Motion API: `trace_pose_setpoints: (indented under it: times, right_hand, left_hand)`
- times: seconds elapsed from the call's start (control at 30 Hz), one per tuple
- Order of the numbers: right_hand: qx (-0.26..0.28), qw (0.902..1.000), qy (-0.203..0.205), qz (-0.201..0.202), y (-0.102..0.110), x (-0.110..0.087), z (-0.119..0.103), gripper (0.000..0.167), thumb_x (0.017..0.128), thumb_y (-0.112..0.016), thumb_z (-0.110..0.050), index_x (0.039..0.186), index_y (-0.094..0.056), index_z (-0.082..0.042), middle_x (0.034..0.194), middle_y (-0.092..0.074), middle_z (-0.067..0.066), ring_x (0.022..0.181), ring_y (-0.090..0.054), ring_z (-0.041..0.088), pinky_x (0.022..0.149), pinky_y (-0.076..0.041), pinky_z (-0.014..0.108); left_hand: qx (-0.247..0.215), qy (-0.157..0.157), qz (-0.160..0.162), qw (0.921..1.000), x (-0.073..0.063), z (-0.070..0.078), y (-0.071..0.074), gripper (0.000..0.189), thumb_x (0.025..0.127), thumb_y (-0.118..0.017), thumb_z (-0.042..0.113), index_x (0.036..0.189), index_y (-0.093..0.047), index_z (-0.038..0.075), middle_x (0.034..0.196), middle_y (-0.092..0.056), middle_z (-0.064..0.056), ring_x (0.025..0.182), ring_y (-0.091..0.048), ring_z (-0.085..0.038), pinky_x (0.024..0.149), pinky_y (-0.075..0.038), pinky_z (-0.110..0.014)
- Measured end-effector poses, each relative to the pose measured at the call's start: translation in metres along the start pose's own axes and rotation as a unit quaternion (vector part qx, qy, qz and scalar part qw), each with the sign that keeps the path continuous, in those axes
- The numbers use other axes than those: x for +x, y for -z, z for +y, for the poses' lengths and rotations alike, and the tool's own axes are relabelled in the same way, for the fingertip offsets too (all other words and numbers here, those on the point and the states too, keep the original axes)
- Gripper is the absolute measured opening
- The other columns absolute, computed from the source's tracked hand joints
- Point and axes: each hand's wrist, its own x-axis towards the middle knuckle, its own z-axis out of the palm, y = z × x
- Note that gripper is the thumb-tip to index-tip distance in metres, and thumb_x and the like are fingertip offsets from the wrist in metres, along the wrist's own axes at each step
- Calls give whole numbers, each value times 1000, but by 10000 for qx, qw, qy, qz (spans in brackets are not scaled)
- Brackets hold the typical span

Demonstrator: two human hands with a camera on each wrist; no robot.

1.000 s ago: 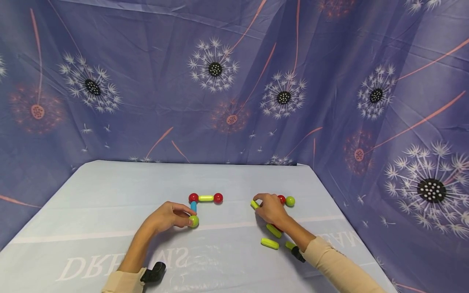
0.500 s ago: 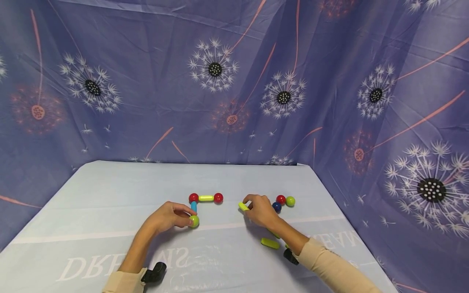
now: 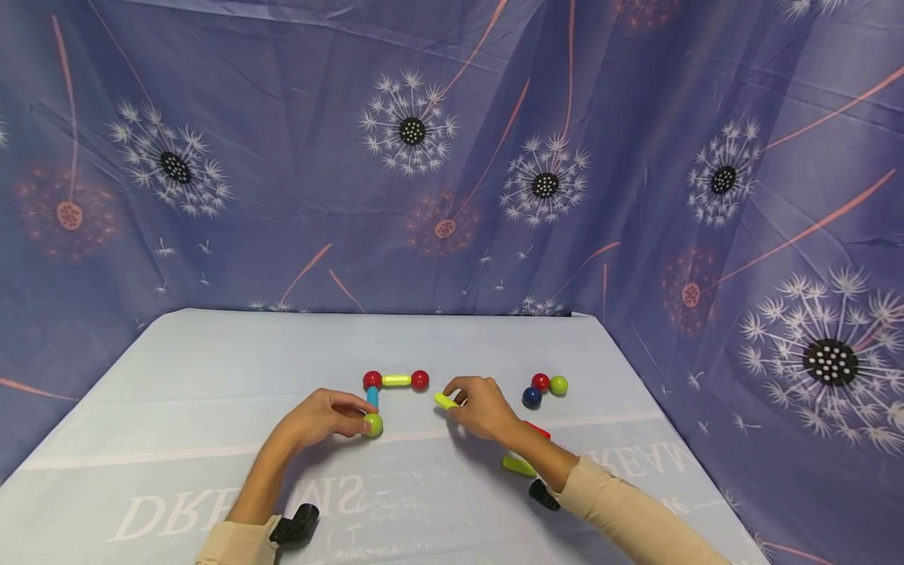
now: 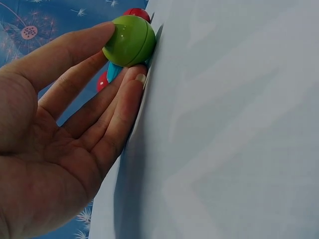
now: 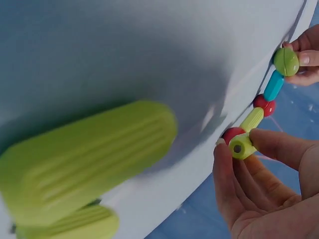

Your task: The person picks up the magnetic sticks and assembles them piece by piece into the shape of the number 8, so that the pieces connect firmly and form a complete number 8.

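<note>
My left hand [image 3: 318, 420] pinches a green ball [image 3: 373, 424] between thumb and fingers, low at the table; the left wrist view shows this ball [image 4: 129, 42] close up. From it a blue magnetic rod [image 3: 372, 399] runs back to a red ball [image 3: 372, 380]. A yellow-green rod [image 3: 396, 380] joins that ball to another red ball [image 3: 420, 380], making an L shape. To the right, my right hand [image 3: 483, 410] holds a loose yellow-green magnetic rod [image 3: 445, 401] by its side with thumb and fingertips. Its round metal end [image 5: 238, 148] shows in the right wrist view.
Right of my right hand lie a dark blue ball [image 3: 533, 398], a red ball [image 3: 540, 382] and a green ball [image 3: 559, 385]. A red rod [image 3: 538, 430] and a yellow-green rod [image 3: 519, 466] lie by my right forearm. A patterned curtain [image 3: 282, 157] stands behind the table.
My right hand has moved left with the yellow-green rod, toward the joined pieces, uncovering the dark blue ball and other balls. The left hand keeps its place on the green ball.
</note>
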Motion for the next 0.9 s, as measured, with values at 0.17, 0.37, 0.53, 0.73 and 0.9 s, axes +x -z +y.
trace_pose_setpoints:
  times: [0.17,0.37,0.53,0.73,0.9]
  right_hand:
    - [28,9999,-5,-103,-7,2,-6,24,86,-76,-7,110,-75,-9,97,-77,9,85,-72,19,75,-57,35]
    - [-14,9997,169,-161,-14,4,-15,24,85,-73,-4,108,-76,-9,97,-77,9,85,-73,19,73,-57,32]
    - [-7,9994,260,-217,-21,6,-24,24,84,-72,-2,107,-77,-9,97,-77,8,83,-72,17,71,-56,28]
    - [-34,9989,274,-369,-30,6,-30,24,84,-72,-1,106,-77,-10,96,-77,7,81,-70,13,70,-54,24]
    - [-58,9985,291,-462,-35,6,-36,24,84,-72,-1,106,-78,-11,97,-77,4,83,-69,14,75,-54,26]
  left_hand:
    - [-38,39,43,10000,1,1,0,33,85,-80,13,115,-75,0,105,-76,-11,89,-69,-15,79,-59,-32]
    - [2,76,60,10000,2,1,0,34,85,-81,14,115,-75,1,106,-76,-11,90,-69,-15,79,-59,-32]
    - [-7,82,98,9999,2,0,0,34,84,-81,13,115,-75,0,105,-76,-11,89,-69,-14,79,-60,-32]
    - [-89,3,48,9999,2,0,-1,34,84,-80,12,115,-75,-1,106,-76,-12,89,-69,-13,78,-60,-32]
    - [-97,-5,36,9999,0,-1,-1,34,85,-80,12,115,-75,-2,106,-76,-12,89,-68,-13,77,-59,-32]
